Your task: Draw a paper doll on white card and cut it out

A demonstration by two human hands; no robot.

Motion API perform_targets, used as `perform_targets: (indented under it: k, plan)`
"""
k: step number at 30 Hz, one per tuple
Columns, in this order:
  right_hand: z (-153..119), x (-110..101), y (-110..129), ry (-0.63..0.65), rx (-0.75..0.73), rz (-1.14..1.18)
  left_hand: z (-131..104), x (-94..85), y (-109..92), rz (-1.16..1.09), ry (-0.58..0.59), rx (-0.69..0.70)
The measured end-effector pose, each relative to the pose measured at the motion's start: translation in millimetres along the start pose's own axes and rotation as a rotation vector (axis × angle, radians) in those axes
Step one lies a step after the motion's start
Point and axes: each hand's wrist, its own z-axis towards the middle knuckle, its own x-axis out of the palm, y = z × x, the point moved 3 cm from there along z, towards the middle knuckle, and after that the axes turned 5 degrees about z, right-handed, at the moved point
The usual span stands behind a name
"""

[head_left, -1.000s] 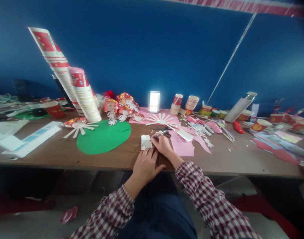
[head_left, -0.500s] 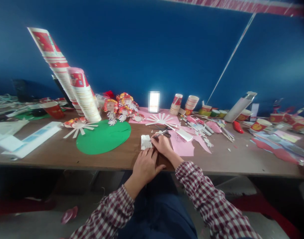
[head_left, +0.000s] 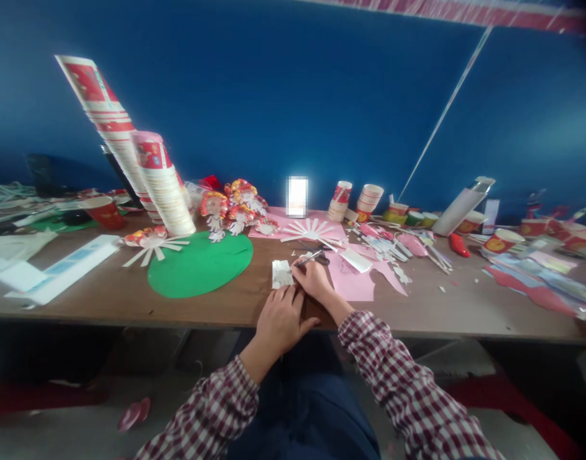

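My right hand (head_left: 314,278) is closed around a pen (head_left: 310,257), its fingers pinched near the right edge of a small white piece of paper (head_left: 282,273). Faint drawn lines show on that paper. My left hand (head_left: 282,318) lies flat on the table just below the paper, fingers stretched out and thumb pointing right; its fingertips reach the paper's lower edge. Dark-handled scissors (head_left: 323,257) lie behind my right hand, partly hidden by it. Beyond them spreads a white paper cup cut into strips (head_left: 312,230).
A green paper oval (head_left: 199,265) lies left, with paper lion figures (head_left: 215,206) behind it. Tall stacks of paper cups (head_left: 163,185) lean at the back left. Pink paper (head_left: 353,278) and scraps lie right. The table's front edge (head_left: 177,324) runs close to my body.
Both hands and the paper stay almost exactly where they were. The view has shifted very slightly.
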Motion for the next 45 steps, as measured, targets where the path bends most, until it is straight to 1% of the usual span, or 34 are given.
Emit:
perform_targets:
  k: [24, 34, 45]
  plan:
    - [-0.4, -0.7, 2.0, -0.004, -0.002, -0.019, 0.4, 0.3, 0.2, -0.004, -0.016, 0.002]
    - [-0.7, -1.5, 3.1, 0.003, 0.014, -0.043, 1.1, 0.7, -0.4, 0.000, 0.004, -0.001]
    - [-1.2, -2.4, 4.5, 0.005, 0.021, -0.051, 1.0, 0.7, 0.0, -0.003, -0.001, -0.006]
